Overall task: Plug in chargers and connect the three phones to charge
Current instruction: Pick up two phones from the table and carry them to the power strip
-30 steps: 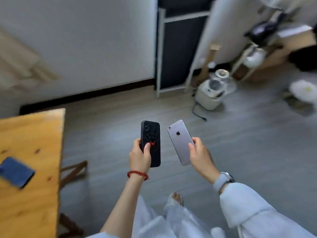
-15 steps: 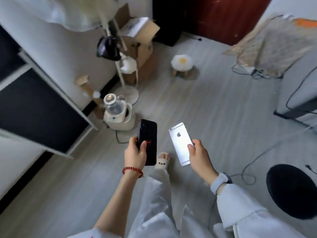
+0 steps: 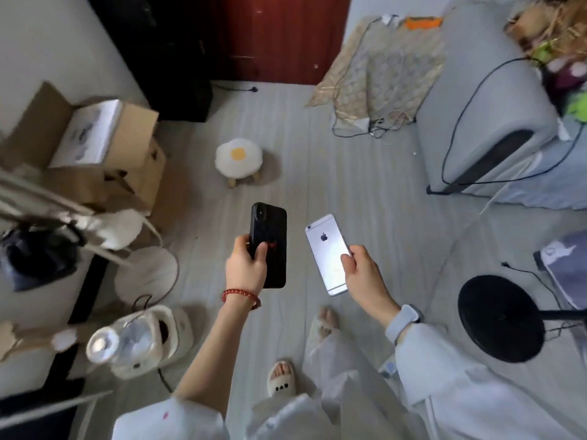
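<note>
1. Phones come first: a black-cased phone (image 3: 269,246) stands back-up in the left hand (image 3: 246,268), fingers wrapped round its lower half; a silver phone (image 3: 327,254) tilts in the right hand (image 3: 365,277), thumb and fingers pinching its lower edge. Both are held apart over the floor (image 3: 365,192).
2. Below them, two slippered feet and pale trousers.
3. Ahead stands an egg-shaped stool (image 3: 239,158).
4. Left: cardboard boxes (image 3: 127,147), a white kettle unit (image 3: 143,341) with its cord.
5. Right: a black round base (image 3: 502,319), a grey sofa (image 3: 482,100) draped with a black cable (image 3: 457,128), and tangled cords (image 3: 378,127) by a woven mat.
</note>
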Motion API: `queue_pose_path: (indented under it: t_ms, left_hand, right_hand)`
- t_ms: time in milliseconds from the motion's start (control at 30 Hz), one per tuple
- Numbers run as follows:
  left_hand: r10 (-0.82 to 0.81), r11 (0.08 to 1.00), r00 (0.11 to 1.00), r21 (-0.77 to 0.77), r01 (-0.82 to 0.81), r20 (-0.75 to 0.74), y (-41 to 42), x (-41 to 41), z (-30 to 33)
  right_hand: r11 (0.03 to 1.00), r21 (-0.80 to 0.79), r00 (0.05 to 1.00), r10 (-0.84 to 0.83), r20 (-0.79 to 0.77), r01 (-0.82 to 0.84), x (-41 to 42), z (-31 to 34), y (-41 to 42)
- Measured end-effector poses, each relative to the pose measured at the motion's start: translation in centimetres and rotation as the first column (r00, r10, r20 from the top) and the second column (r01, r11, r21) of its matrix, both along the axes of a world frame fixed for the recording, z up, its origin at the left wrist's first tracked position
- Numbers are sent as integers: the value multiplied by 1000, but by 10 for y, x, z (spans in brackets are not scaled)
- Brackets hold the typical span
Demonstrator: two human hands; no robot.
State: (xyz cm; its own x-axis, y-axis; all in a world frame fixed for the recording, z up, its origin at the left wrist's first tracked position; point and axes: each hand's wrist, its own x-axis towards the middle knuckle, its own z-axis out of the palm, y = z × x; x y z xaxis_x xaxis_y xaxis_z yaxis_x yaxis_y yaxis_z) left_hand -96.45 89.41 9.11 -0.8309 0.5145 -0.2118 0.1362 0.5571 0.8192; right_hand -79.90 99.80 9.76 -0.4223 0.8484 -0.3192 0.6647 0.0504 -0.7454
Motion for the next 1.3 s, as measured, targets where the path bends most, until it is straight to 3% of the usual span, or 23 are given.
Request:
queue_pose_path:
  t_ms: [233, 567, 800, 1100, 1300]
  left_hand:
    - [-173, 984, 985, 28, 174, -23, 212, -58, -5]
    - [-258, 965, 965, 48, 256, 45, 521, -115, 31]
    - [-312, 949, 944, 65, 307, 102, 700, -167, 13]
    - [-307, 951, 922, 47, 305, 235, 959, -228, -9]
    - [-345, 932, 888, 0, 362, 304, 1102, -232, -19]
  right_hand:
    - [987, 36, 986, -153, -59, 156, -42, -16, 191]
    - [961, 46, 960, -269, -73, 273, -92, 13, 482]
    - [943, 51, 941, -322, -100, 328, -138, -5, 655]
    - [932, 42, 932, -361, 3, 361, -200, -7, 910]
    - [916, 4, 915, -400, 58, 400, -198, -7, 1043]
